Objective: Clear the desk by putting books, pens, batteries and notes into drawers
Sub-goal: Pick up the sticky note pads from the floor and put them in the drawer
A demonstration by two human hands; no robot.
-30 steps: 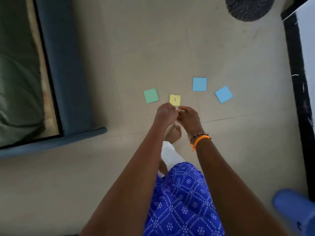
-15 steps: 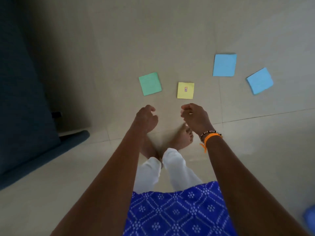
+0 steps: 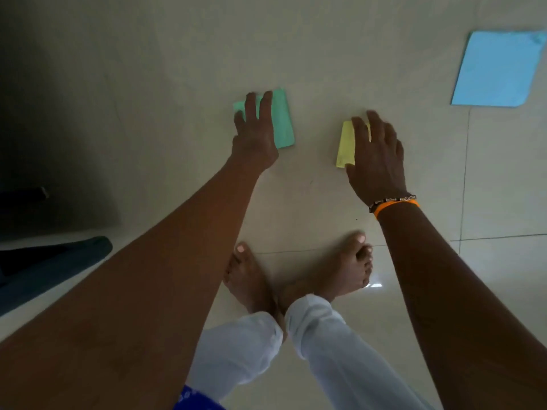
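Three sticky notes lie on the pale tiled floor. My left hand [image 3: 256, 131] is spread over the left half of the green note [image 3: 282, 121], fingers apart and lying across it. Over the right part of the yellow note [image 3: 346, 145] my right hand [image 3: 377, 156] is spread too, with a beaded and an orange band at the wrist. Whether either hand presses on or grips its note I cannot tell. A blue note [image 3: 498, 69] lies flat at the upper right, clear of both hands.
My two bare feet [image 3: 296, 276] stand on the tiles just below the hands, white trouser legs above them. A dark blue furniture edge [image 3: 50, 261] runs along the left side, with deep shadow above it.
The view has dropped much closer to the floor. Both hands have reached forward and opened, the left onto the green note, the right onto the yellow one. The second blue note has left the frame.
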